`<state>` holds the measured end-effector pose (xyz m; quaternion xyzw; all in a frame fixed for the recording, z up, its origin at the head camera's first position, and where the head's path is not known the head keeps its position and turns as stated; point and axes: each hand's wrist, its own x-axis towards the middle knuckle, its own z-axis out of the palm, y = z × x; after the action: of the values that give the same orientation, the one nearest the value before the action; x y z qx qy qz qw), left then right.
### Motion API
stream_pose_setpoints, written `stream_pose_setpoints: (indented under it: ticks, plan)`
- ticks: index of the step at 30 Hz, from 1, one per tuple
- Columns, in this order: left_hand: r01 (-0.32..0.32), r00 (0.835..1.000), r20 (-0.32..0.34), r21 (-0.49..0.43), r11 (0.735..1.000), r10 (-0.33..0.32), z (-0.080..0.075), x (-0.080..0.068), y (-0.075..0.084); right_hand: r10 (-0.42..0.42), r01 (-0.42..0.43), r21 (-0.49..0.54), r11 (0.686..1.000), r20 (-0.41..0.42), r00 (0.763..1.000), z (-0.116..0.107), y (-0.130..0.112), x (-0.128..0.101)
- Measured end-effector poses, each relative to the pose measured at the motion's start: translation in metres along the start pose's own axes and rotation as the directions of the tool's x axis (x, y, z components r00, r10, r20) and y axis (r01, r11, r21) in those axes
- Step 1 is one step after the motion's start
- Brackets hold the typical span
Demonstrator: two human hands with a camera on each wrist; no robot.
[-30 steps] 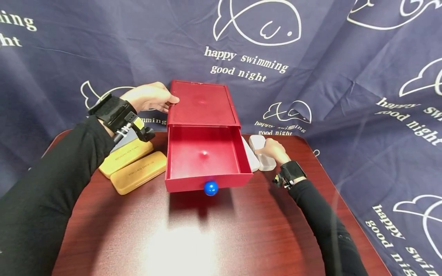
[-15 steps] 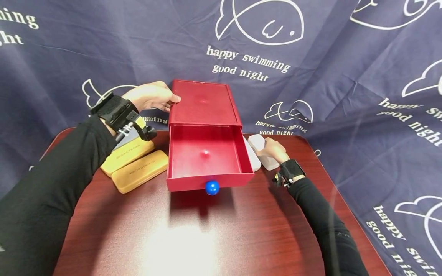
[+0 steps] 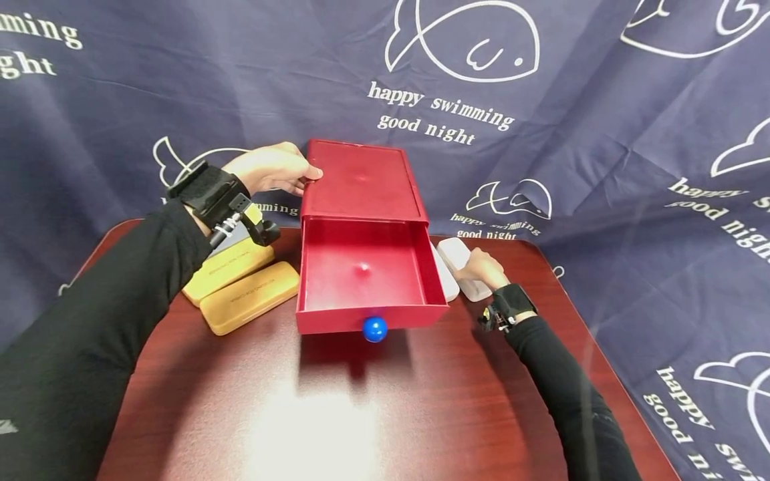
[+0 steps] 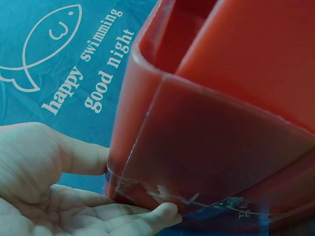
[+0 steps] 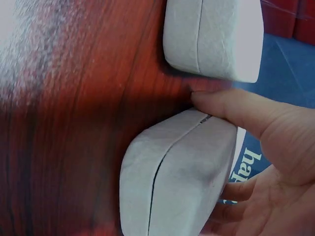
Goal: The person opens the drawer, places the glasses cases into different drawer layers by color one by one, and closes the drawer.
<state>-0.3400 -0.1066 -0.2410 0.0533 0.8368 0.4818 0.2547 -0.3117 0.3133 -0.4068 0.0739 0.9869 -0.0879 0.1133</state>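
Note:
My left hand (image 3: 277, 170) grips the rear left edge of a red plastic drawer box (image 3: 367, 180). Its thumb lies on the top, and in the left wrist view the fingers reach along the adjoining face. The drawer (image 3: 361, 267), with a blue ball knob (image 3: 375, 329), is pulled out toward me and holds nothing. On the right, my right hand (image 3: 483, 268) grips a white glasses case (image 5: 172, 182), thumb on one side and fingers on the other. Another white glasses case (image 5: 216, 39) lies beside it, close to the box and partly hidden by it in the head view.
Two yellow glasses cases (image 3: 249, 297) lie left of the box. A grey-blue item (image 3: 231, 237) shows behind them, mostly hidden by the left wrist. A dark blue printed curtain (image 3: 337, 73) hangs behind the reddish wooden table (image 3: 457, 401).
The gripped white case has turned slightly on the table under my right hand. My left hand keeps its hold on the box. The whole head view has shifted a little.

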Motion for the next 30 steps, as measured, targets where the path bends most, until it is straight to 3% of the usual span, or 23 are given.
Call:
stream_pose_setpoints:
  ticks: [9,13,16,22,26,30]
  plan:
    - [-0.003,1.0,-0.021,0.008,1.0,0.003,0.002,0.001,0.0,0.004,-0.006,0.028,1.0,0.056,0.998,-0.015,0.017,-0.009]
    - [-0.001,1.0,-0.024,0.013,1.0,0.001,0.002,0.001,0.0,-0.03,0.026,0.123,0.992,0.029,0.999,-0.025,0.024,-0.019]
    - [0.003,1.0,-0.022,0.007,1.0,-0.003,0.001,0.0,0.0,-0.071,0.071,0.25,0.966,-0.012,0.997,-0.036,0.027,-0.027]
    - [0.005,1.0,-0.017,-0.01,1.0,-0.005,0.0,-0.001,0.0,-0.155,0.229,0.445,0.866,-0.196,0.968,-0.065,0.02,-0.048]
    - [0.001,1.0,-0.021,-0.013,1.0,-0.001,0.001,-0.001,0.0,-0.188,0.346,0.529,0.775,-0.331,0.925,-0.086,0.009,-0.068]
    - [-0.005,1.0,-0.027,-0.012,1.0,0.005,0.002,-0.001,-0.001,-0.165,0.427,0.594,0.681,-0.444,0.881,-0.103,-0.008,-0.088]
